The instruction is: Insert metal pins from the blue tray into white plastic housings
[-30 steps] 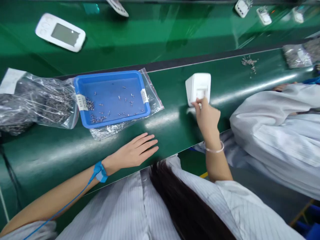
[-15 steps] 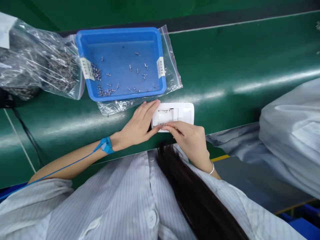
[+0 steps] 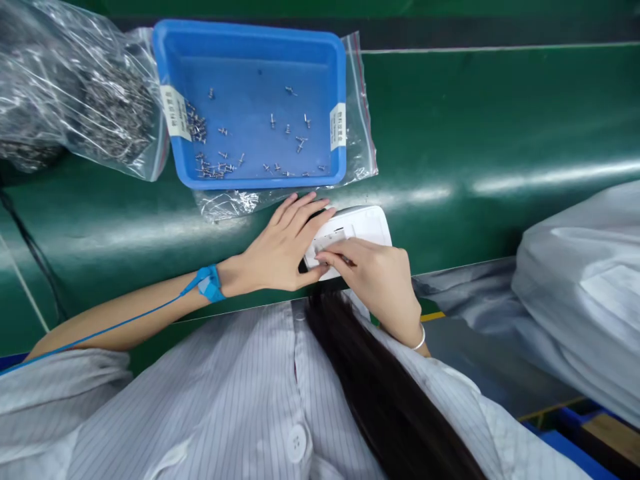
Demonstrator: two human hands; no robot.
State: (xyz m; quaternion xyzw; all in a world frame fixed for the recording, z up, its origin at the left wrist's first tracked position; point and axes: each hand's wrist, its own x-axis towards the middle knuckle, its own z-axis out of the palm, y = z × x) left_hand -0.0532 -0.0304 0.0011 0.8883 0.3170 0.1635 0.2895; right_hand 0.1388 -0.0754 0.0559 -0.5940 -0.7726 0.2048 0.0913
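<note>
A white plastic housing (image 3: 370, 223) with a rectangular recess (image 3: 333, 238) lies on the green work surface in front of me. My left hand (image 3: 283, 250) grips its left end, forefinger along the upper edge and thumb at the lower edge, the other fingers stretched out. Thumb and forefinger of my right hand (image 3: 375, 277) are pinched together over the lower part of the recess. Whatever sits between those fingertips is hidden. Beyond the housing stands a blue tray (image 3: 255, 183) with several small metal spring-like pieces (image 3: 215, 167) scattered in it.
Clear plastic bags (image 3: 117, 110) full of small metal pieces lie left of the tray. Another flat bag (image 3: 363, 113) is under the tray. A blue wrist strap (image 3: 209, 283) with a cord is on my left wrist. To the right is a person's grey sleeve (image 3: 575, 267).
The housing has turned slightly, its right end tipping upward in view. My left fingers have spread and reach further over it. The right pinch has shifted slightly left and down. The view has shifted.
</note>
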